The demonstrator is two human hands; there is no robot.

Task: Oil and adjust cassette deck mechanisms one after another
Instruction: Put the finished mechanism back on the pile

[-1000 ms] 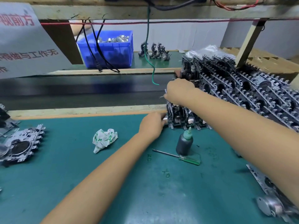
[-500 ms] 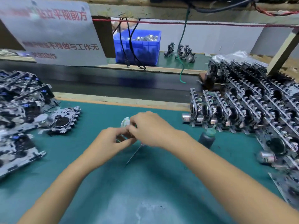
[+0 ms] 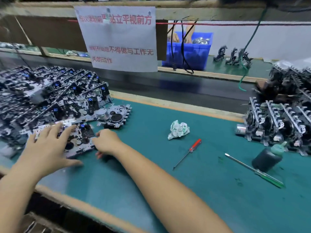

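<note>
While left hand (image 3: 48,147) lies flat, fingers spread, on deck (image 3: 79,140) at frame left, right hand (image 3: 107,142) curls at its edge, grip unclear; slide it clear before oiling.

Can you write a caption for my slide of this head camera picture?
Both hands on a cassette deck, screwdrivers lying nearby.
</note>
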